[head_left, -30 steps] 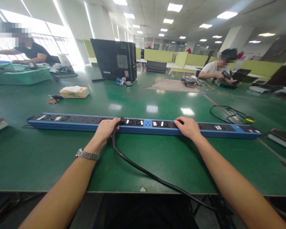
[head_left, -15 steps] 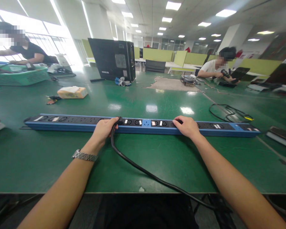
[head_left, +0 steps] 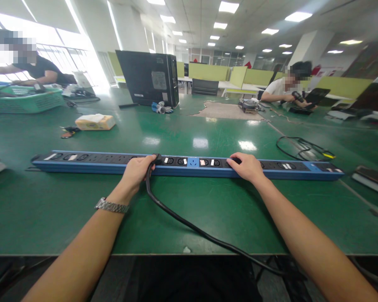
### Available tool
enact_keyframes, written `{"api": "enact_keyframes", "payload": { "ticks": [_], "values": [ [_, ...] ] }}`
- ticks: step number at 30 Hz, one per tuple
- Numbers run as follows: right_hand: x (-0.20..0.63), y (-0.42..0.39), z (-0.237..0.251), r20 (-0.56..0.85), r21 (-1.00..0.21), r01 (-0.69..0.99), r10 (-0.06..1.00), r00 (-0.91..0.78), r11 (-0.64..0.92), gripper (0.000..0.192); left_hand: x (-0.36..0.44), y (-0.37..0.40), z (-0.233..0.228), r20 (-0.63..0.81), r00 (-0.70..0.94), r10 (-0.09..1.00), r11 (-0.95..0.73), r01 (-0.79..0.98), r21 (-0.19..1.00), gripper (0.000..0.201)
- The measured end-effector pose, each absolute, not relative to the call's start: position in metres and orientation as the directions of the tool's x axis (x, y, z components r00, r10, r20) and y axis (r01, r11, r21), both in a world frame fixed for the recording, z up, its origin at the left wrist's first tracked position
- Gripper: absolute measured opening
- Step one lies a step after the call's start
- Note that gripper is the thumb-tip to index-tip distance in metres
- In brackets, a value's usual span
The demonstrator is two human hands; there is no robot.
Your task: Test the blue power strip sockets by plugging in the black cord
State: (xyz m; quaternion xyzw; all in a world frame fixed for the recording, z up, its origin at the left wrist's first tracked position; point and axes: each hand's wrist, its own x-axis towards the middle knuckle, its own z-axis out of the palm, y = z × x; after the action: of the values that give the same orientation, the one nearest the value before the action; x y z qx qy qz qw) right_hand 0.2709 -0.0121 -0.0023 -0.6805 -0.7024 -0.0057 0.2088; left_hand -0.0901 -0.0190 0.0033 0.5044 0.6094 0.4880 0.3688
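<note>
A long blue power strip (head_left: 91, 164) with black sockets lies across the green table (head_left: 208, 201) in front of me. My left hand (head_left: 136, 171), with a metal watch on the wrist, grips a black plug (head_left: 158, 159) seated in a socket near the strip's middle. Its black cable (head_left: 189, 224) curves back over the table's near edge. My right hand (head_left: 246, 166) rests flat on top of the strip right of centre, pressing it down.
A black computer tower (head_left: 148, 78), a tissue box (head_left: 95, 122) and a green basket (head_left: 22, 100) stand farther back. A coiled black cable (head_left: 302, 147) lies at right. Two other people work at the far left and far right. Flat devices sit at both table sides.
The view has shifted slightly. Both hands stay where they were on the strip and plug.
</note>
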Motion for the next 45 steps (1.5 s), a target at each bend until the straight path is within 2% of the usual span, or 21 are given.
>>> {"api": "enact_keyframes", "payload": {
  "ticks": [12,20,27,34,45],
  "values": [
    [0.272,-0.011,-0.004,0.311,-0.268,0.96,0.95,0.005,0.083,0.038,-0.09,-0.019,0.003,0.053,-0.235,0.971,0.005,0.237,0.971,0.036],
    [0.271,-0.011,-0.003,0.299,-0.264,0.961,0.954,0.006,0.077,0.038,-0.084,-0.026,0.016,0.101,-0.26,0.96,-0.091,0.051,0.995,0.031],
    [0.271,-0.011,-0.003,0.306,-0.276,0.958,0.952,0.007,0.082,0.036,-0.093,-0.017,0.004,0.091,-0.284,0.954,-0.029,0.218,0.976,0.036],
    [0.272,-0.011,-0.003,0.313,-0.275,0.956,0.95,-0.009,0.1,0.037,-0.091,-0.018,0.006,0.039,-0.227,0.973,0.008,0.203,0.979,0.036],
    [0.272,-0.011,-0.004,0.304,-0.275,0.958,0.953,0.004,0.084,0.037,-0.09,-0.021,0.008,-0.046,-0.208,0.977,0.104,0.276,0.956,0.038]
  ]
}}
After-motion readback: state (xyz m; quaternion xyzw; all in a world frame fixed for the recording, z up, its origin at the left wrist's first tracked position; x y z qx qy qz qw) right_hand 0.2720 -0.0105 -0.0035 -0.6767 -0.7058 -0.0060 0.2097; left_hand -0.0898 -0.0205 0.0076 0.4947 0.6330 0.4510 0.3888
